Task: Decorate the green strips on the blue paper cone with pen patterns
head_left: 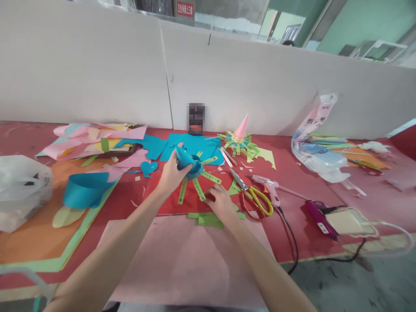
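Note:
A blue paper cone (182, 158) with a ruffled blue rim is tilted over the red sheet, and my left hand (171, 175) is closed around it. Patterned green paper strips (198, 189) fan out from the rim. Just right of the nearest strip's end is my right hand (222, 203), its fingers bent and slightly apart with nothing visible between them. Plain green strips (208, 219) lie below that hand. Scissors (255, 200) with red and yellow handles rest to its right, beside a pink glue gun (267, 185).
A pink cone (242, 127) with similar strips stands at the back. Coloured paper scraps (97, 141), a blue paper roll (81, 190) and a white plastic bag (22, 190) are at left. Right are a purple power strip (321, 221), cables and a plastic package (321, 158). A white partition (97, 65) rises behind.

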Tool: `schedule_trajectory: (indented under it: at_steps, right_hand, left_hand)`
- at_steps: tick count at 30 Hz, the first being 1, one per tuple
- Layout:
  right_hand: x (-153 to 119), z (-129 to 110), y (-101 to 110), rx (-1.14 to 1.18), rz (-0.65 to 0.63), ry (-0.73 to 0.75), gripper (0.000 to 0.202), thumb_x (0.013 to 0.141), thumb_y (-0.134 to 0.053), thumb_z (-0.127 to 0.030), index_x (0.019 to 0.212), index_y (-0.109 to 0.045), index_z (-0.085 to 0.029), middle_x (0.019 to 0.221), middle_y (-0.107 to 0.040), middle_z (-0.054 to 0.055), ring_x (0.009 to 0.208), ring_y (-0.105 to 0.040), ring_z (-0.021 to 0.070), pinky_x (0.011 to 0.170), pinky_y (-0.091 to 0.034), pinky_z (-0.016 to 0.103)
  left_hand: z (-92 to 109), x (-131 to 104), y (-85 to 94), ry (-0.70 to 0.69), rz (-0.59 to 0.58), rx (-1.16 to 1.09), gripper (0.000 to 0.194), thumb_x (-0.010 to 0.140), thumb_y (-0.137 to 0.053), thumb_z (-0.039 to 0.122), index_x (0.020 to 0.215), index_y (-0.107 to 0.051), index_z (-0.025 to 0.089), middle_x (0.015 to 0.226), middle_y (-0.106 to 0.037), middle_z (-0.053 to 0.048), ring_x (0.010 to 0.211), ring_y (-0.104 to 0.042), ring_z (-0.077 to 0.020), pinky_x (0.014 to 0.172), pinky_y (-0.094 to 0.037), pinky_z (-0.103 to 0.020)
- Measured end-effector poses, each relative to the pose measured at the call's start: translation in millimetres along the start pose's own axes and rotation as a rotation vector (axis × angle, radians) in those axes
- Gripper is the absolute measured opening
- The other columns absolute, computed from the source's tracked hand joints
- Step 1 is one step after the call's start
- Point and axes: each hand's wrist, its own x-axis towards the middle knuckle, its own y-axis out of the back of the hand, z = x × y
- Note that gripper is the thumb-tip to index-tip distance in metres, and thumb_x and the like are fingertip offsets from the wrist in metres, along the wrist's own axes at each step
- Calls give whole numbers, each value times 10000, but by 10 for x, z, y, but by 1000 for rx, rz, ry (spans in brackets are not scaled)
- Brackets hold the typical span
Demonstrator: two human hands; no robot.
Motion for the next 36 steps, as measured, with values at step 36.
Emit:
schedule_trajectory:
  at_steps: [36]
  right_hand:
    - [-361, 1386, 981, -513, 274, -885, 440, 818, -429, -435, 984, -591, -61, 1011, -605, 255, 1001, -535, 366, 838, -388, 438]
  left_hand:
    - [-403, -134, 120, 50, -192, 174, 505, 735, -643, 353, 1198, -510, 203, 1247, -550, -91, 1131, -520, -251, 938, -412, -399]
